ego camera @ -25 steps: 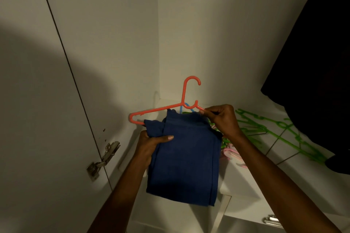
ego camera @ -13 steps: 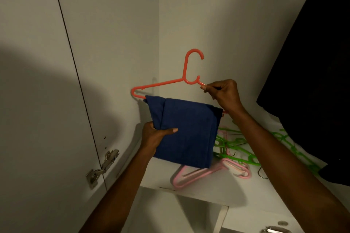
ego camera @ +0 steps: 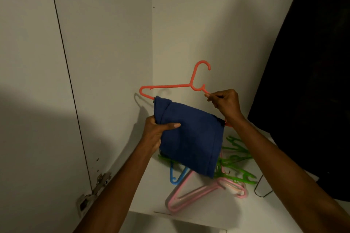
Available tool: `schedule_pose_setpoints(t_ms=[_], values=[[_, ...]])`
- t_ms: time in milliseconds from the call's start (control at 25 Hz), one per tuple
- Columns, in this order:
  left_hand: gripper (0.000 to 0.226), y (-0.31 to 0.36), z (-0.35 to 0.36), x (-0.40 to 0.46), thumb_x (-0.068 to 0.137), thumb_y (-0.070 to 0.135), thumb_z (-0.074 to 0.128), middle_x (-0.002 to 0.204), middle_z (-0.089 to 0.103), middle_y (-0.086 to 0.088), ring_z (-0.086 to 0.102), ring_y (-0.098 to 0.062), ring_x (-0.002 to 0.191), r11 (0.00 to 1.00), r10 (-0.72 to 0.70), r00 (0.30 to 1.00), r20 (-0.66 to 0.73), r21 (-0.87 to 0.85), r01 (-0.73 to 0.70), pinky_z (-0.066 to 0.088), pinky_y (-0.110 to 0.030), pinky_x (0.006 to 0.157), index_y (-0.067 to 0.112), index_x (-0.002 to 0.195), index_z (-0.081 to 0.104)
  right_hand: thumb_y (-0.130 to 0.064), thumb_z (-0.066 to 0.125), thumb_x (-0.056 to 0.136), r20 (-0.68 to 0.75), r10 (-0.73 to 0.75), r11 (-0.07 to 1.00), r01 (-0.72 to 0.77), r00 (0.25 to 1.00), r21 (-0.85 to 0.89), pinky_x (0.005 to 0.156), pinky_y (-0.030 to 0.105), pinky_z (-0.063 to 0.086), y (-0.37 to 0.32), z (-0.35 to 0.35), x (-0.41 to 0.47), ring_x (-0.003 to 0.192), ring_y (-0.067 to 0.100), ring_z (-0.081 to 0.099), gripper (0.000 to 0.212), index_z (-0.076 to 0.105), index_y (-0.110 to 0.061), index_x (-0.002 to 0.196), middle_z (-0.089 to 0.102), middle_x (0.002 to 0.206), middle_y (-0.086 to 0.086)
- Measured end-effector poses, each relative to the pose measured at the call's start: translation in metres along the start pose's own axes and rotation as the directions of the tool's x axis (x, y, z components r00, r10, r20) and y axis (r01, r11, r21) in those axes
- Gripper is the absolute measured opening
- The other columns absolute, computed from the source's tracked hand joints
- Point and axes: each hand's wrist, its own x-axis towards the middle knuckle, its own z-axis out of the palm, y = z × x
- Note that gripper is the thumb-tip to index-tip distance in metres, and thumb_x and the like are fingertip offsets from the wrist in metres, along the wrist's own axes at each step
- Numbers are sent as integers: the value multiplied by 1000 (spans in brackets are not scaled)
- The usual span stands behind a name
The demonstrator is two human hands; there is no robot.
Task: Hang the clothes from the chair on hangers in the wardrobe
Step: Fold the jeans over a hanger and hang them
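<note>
The blue cloth [ego camera: 191, 136] hangs folded over the lower bar of the orange hanger [ego camera: 170, 86], held in the air inside the wardrobe [ego camera: 189, 30], above its white shelf [ego camera: 149, 191]. The hanger's long axis runs from upper left down to lower right, so it sits tilted, with the hook pointing up and curling to the right. The cloth follows that slant, its top fold along the bar and its lower edge dropping toward the shelf. The left hand [ego camera: 157, 130] comes up from below, forearm angled up and to the right, and grips the cloth's left edge with the thumb laid across the front and the fingers behind. The right hand [ego camera: 225, 103] reaches in from the lower right and pinches the hanger's right shoulder just below the neck, fingers curled round the bar. Below the cloth, on the shelf, lie green hangers [ego camera: 234, 159], a blue hanger [ego camera: 175, 176] and pink hangers [ego camera: 204, 193] in a loose heap. A dark garment [ego camera: 310, 81] hangs at right. A door hinge [ego camera: 94, 191] shows lower left.
</note>
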Motion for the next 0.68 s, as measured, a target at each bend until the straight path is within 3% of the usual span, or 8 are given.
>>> schedule_pose_setpoints(t_ms=[80, 200, 320, 480, 560, 680], values=[[64, -3, 1, -4, 50, 17, 99, 106, 78, -4, 74, -24, 102, 999, -13, 1000, 21, -41, 14, 60, -28, 73, 10, 108, 72, -31, 80, 89, -15, -21, 999, 20, 1000, -30, 55, 21, 45, 0, -7, 6, 50, 2, 52, 25, 82, -7, 79, 66, 59, 0], [78, -7, 0, -4, 46, 26, 99, 111, 77, -8, 74, -24, 103, 998, 15, 999, 39, -54, -13, 60, -30, 76, 6, 115, 71, -32, 80, 87, -12, -82, 990, 80, 997, -116, 54, 15, 46, -5, -7, 9, 50, 0, 56, 23, 82, -9, 83, 67, 61, -5], [76, -8, 7, -5, 47, 31, 94, 110, 77, -7, 73, -24, 104, 996, 28, 999, 30, -88, -26, 59, -34, 79, 7, 115, 70, -31, 81, 87, -42, -54, 992, 49, 998, -119, 53, 15, 47, 7, 7, -8, 49, -1, 56, 25, 81, -7, 81, 66, 60, -8], [76, -5, 8, -1, 43, 39, 96, 102, 78, -3, 74, -22, 100, 995, 67, 998, 12, -71, -66, 60, -33, 77, 11, 108, 70, -29, 81, 88, -83, 34, 998, -38, 996, -48, 50, 22, 45, 13, 18, -19, 46, 2, 51, 27, 81, -4, 76, 69, 59, 6], [86, -2, 1, 1, 38, 41, 102, 110, 77, -10, 74, -27, 103, 996, 45, 998, 33, -83, -42, 60, -40, 83, 8, 111, 72, -29, 81, 88, -98, 35, 998, -39, 995, -41, 51, 21, 44, 4, 8, -7, 46, 2, 51, 26, 81, -4, 78, 69, 60, 4], [68, -1, -3, -4, 50, 27, 102, 108, 77, -10, 74, -30, 103, 1000, -6, 999, 36, -19, 7, 60, -43, 86, 7, 108, 74, -28, 81, 87, -28, -95, 987, 91, 995, -134, 55, 16, 47, -19, -10, 10, 51, -1, 58, 22, 82, -6, 86, 69, 67, -7]])
